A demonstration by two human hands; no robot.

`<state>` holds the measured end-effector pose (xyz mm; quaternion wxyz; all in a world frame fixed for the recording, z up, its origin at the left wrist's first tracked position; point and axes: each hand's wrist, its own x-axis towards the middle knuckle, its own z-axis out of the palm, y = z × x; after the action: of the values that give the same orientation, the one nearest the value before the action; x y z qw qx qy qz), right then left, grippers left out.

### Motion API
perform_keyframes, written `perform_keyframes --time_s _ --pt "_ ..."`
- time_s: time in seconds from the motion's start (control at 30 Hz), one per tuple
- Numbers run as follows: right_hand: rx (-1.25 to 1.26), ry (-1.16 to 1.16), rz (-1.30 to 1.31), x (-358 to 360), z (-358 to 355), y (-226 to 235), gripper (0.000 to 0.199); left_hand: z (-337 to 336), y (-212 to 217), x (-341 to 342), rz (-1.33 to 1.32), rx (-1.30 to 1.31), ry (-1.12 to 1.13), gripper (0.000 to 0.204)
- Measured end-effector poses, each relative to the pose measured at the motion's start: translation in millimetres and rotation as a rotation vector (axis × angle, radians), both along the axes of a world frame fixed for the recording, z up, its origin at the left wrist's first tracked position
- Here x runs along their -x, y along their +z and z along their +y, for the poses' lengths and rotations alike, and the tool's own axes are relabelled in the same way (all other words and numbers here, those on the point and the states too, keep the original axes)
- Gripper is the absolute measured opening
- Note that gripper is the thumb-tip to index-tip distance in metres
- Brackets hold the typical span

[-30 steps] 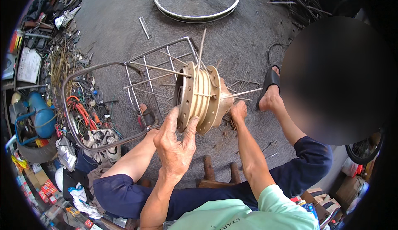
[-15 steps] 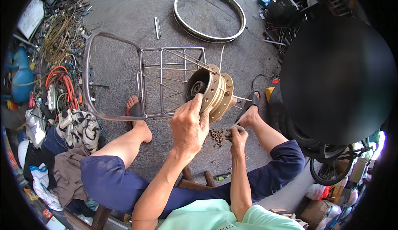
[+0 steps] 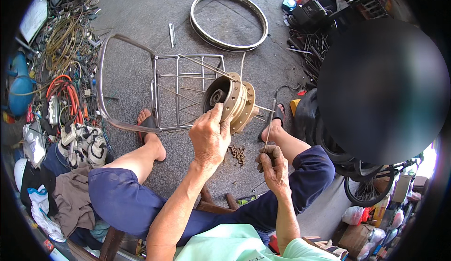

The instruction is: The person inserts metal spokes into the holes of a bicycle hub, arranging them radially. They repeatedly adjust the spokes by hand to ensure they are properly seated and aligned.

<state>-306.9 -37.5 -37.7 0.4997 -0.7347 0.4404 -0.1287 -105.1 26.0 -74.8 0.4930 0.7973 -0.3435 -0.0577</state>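
Observation:
My left hand (image 3: 209,136) grips a gold-coloured wheel hub (image 3: 243,103) by its near rim, thumb and fingers closed on the flange. The hub is tilted, with its dark hollow side facing left. Several thin spokes run from it to the left, one points up, and others stick out on the right. In my right hand (image 3: 274,167), a single thin spoke (image 3: 268,131) stands nearly upright, pinched between thumb and fingers, apart from the hub. Between my hands, a pile of small brownish metal pieces (image 3: 238,155) lies on the ground.
Behind the hub lies a tubular metal frame (image 3: 100,80). Farther off is a bare wheel rim (image 3: 200,31), with a flat metal strip (image 3: 172,35) to its left. Cables (image 3: 66,40) and cloths crowd the left; black tyres (image 3: 307,115) stand right. A large dark blur covers the right side.
My right hand has moved right and towards me from beside the small pieces, and the spoke in it now points upward. My left hand keeps its hold on the hub.

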Motion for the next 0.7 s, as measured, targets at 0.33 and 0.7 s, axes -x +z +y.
perform_keyframes --time_s 0.33,0.7 --pt "0.167 0.149 0.07 7 -6 17 0.018 1 1 2 0.04 -0.012 -0.017 0.041" --pt "0.217 0.187 0.019 5 0 6 0.02 17 -10 12 0.072 0.054 -0.014 0.039"
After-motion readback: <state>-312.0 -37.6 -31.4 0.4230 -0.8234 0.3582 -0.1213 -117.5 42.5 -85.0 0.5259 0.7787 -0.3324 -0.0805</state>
